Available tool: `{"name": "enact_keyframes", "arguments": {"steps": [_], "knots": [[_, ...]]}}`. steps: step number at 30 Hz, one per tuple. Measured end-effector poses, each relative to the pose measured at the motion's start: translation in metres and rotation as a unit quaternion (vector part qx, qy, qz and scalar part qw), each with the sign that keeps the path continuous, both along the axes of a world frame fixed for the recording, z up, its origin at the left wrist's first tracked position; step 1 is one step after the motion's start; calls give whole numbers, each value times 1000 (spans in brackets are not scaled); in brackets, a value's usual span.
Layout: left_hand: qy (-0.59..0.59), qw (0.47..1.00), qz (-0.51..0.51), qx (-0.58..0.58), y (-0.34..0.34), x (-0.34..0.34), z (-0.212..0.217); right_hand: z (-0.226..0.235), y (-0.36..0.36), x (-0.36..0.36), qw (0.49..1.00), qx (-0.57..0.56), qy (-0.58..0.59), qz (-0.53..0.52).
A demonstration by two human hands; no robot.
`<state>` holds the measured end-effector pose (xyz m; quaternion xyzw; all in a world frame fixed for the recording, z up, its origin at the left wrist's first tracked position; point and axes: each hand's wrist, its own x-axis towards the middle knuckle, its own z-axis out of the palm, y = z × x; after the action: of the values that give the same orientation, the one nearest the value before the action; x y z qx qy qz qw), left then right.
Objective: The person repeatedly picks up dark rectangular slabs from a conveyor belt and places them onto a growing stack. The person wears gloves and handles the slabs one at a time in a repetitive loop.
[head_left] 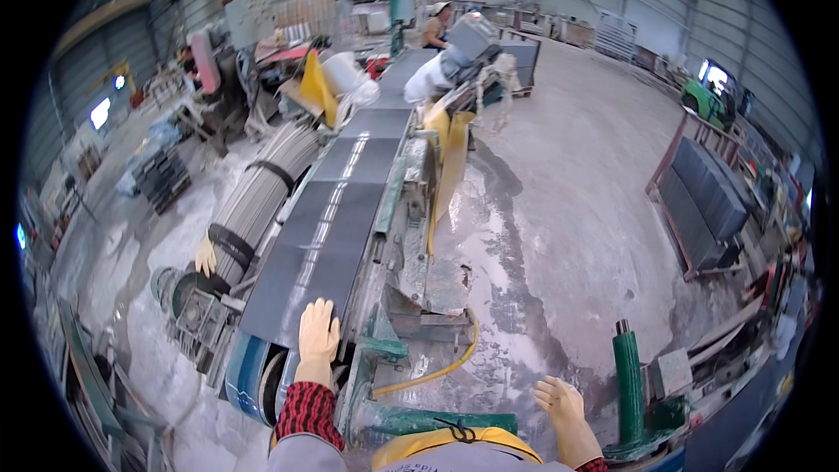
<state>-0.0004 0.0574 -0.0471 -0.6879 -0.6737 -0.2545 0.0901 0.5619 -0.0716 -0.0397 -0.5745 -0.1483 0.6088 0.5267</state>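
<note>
Running away from the viewer:
Conveyor line (398,183): long, metal-framed, grimy with pale stone slurry.
Stone slabs (319,240): dark grey, flat, rectangular, wet and glossy, lying end to end on the conveyor.
Left hand (318,332): pale rubber glove, fingers spread flat on the nearest slab's near edge, gripping nothing.
Right hand (559,402): gloved, open, empty, hanging over the wet concrete floor (559,236).

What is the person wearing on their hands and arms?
Both hands wear pale yellowish rubber gloves: the left hand and the right hand. The left arm has a red-and-black checked cuff over a grey sleeve. A bit of the same checked cloth shows at the right wrist. A yellow apron sits between the arms.
</note>
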Motion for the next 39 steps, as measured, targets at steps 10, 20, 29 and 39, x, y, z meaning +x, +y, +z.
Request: {"name": "enact_keyframes", "arguments": {"steps": [10, 20, 29, 39], "knots": [[1, 998, 25, -62, 109, 11, 30, 25, 27, -52, 994, -83, -60, 37], [-55, 984, 66, -156, 156, 36, 50, -1, 9, -44, 987, -126, -90, 53], [-8, 998, 31, -61, 52, 21, 41, -86, 34, -27, 959, -101, -105, 243], [11, 997, 58, -46, -98, 19, 57, -112, 11, -14, 961, -110, 1, 252]]}}
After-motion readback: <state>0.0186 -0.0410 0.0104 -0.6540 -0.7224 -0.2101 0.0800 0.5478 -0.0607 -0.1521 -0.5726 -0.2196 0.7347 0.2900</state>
